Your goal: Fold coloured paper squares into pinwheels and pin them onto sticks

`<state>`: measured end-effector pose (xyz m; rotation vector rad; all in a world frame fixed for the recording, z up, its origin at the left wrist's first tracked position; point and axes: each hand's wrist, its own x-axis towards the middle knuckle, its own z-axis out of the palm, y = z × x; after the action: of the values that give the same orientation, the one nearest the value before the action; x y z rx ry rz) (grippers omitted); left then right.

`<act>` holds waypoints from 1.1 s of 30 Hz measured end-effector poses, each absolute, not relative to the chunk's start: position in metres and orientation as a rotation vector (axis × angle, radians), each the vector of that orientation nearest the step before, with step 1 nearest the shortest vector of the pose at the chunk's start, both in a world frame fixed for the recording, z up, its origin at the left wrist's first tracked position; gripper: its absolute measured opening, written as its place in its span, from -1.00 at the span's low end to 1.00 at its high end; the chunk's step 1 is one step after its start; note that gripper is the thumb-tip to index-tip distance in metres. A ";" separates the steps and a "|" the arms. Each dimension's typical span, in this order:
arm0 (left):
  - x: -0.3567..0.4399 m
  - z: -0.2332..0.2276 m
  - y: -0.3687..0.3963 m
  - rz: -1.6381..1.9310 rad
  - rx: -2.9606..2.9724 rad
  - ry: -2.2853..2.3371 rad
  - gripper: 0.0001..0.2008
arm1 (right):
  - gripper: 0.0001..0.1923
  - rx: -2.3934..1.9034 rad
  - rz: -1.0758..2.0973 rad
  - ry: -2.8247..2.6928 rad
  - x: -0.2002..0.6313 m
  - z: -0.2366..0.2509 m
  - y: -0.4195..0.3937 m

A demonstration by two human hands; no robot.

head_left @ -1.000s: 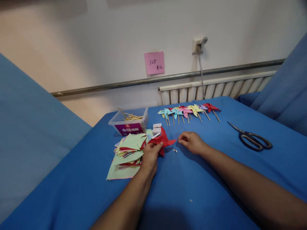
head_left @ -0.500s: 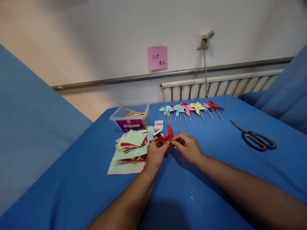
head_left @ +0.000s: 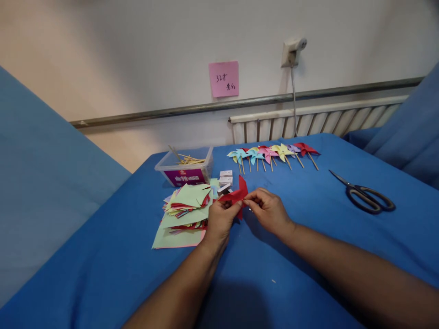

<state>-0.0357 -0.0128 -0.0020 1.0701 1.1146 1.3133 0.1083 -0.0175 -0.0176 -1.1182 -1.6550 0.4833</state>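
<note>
A red paper pinwheel (head_left: 242,186), its blades folded, is held above the blue cloth. My left hand (head_left: 221,218) is closed on its near side, thumb and fingers pinching the paper. From the right, my right hand (head_left: 269,211) meets it with thumb and forefinger pinched together at the pinwheel's middle. Whatever sits between those fingertips is too small to name; a tiny shiny spot shows just under them. Left of my left hand lies a stack of cut paper squares (head_left: 188,195), mostly pale green on top. Small white boxes (head_left: 225,177) stand just behind the pinwheel.
A clear plastic tub (head_left: 185,171) of wooden sticks stands at the back left. Finished pinwheels on sticks (head_left: 270,153) lie in a row along the back. Black-handled scissors (head_left: 365,196) rest at the right. Behind the table run a metal pipe (head_left: 254,101) and a radiator (head_left: 318,114).
Both hands keep their pinch at the red pinwheel, with barely any movement of the fingers. The whole view has shifted very slightly.
</note>
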 end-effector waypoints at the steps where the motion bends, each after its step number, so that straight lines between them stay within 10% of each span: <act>1: -0.036 -0.002 -0.013 1.317 1.080 1.120 -0.72 | -0.93 -1.117 0.486 -1.653 0.108 -0.018 -0.017; 33: -0.041 -0.007 -0.013 1.330 1.420 1.292 -0.81 | -0.93 -1.161 0.581 -1.605 0.106 -0.013 -0.019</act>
<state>-0.0409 -0.0130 -0.0072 1.4196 1.2923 1.3297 0.1060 -0.0194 -0.0128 -1.1609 -1.6047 0.5809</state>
